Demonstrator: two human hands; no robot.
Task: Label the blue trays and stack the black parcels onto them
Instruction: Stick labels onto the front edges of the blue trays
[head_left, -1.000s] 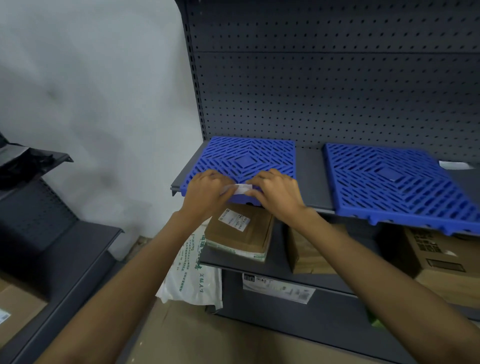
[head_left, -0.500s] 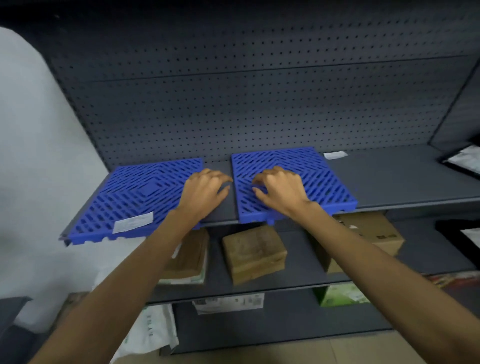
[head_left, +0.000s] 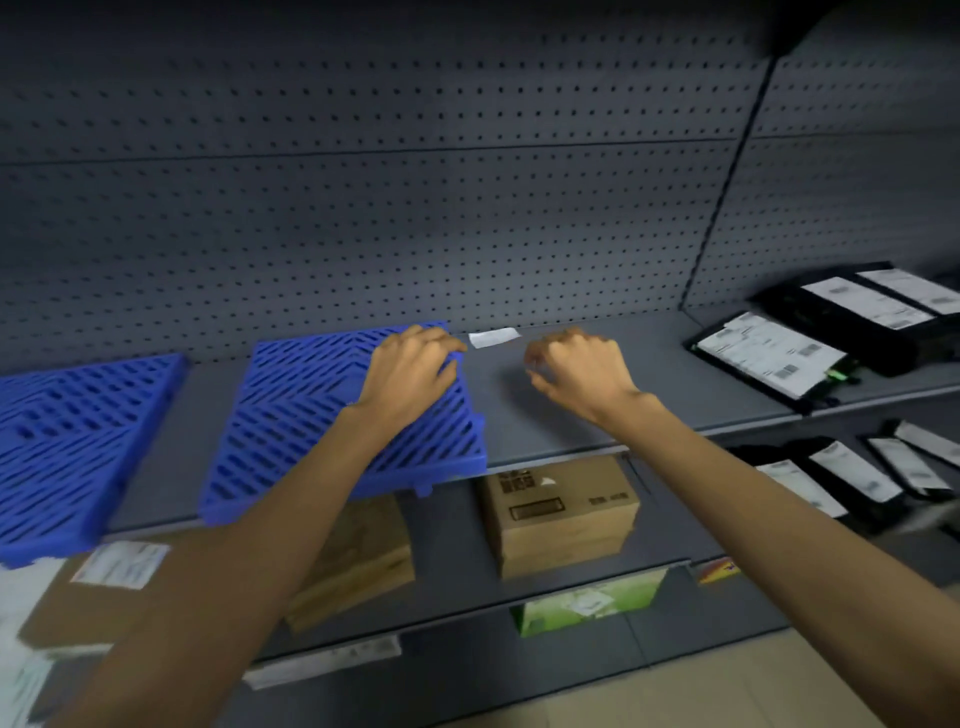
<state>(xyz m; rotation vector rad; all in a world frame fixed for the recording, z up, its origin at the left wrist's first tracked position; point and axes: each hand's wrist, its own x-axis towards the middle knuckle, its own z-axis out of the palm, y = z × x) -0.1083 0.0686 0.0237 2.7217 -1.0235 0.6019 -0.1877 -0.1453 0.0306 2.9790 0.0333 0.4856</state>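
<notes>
Blue tray (head_left: 322, 415) lay on the upper shelf (head_left: 571, 421), with a second tray (head_left: 78, 431) to its left. Left hand (head_left: 410, 369) rested on its far right corner, fingers loosely bent. Right hand (head_left: 576, 371) hovered over the shelf, fingers curled; whether it held anything could not be told. White label (head_left: 493, 338) near the fingertips; black parcels (head_left: 831, 332) well right.

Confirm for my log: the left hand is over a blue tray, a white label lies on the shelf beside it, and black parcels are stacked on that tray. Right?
No: the head view shows that blue tray bare of parcels; the black parcels lie on the shelf to its right. The left hand and white label are as stated.
</notes>
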